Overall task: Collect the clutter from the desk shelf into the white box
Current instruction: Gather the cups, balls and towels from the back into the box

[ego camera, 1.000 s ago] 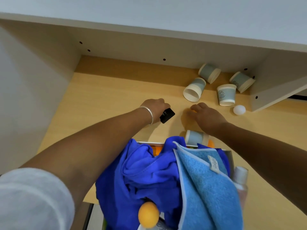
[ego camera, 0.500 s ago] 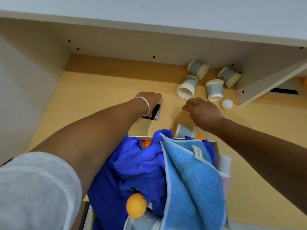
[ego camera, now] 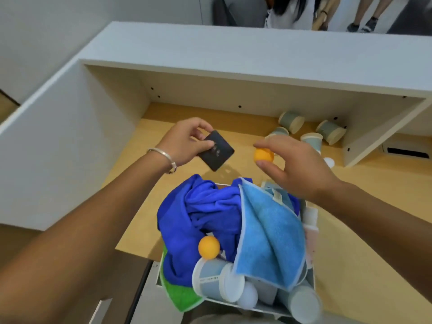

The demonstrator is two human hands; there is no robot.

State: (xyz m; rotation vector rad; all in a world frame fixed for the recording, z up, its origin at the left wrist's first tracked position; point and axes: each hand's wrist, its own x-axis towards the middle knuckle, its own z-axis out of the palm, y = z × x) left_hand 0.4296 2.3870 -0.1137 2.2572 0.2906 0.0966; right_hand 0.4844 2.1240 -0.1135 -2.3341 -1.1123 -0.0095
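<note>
My left hand grips a flat black card-like object above the wooden desk surface. My right hand pinches an orange ball between thumb and fingers. Both hover just beyond the white box, which is stuffed with a dark blue cloth, a light blue towel, a green cloth, several cups, another orange ball and a bottle. Several blue-grey paper cups lie tipped in the shelf's back right corner, with a white ball nearby.
The shelf recess has a white top board, a left wall panel and a slanted right divider. A white device sits past the divider. People's legs stand beyond the desk.
Both hands have lifted off the desk and pulled back toward the box, the left now holding the black object up, the right holding an orange ball. The camera has tilted upward.
</note>
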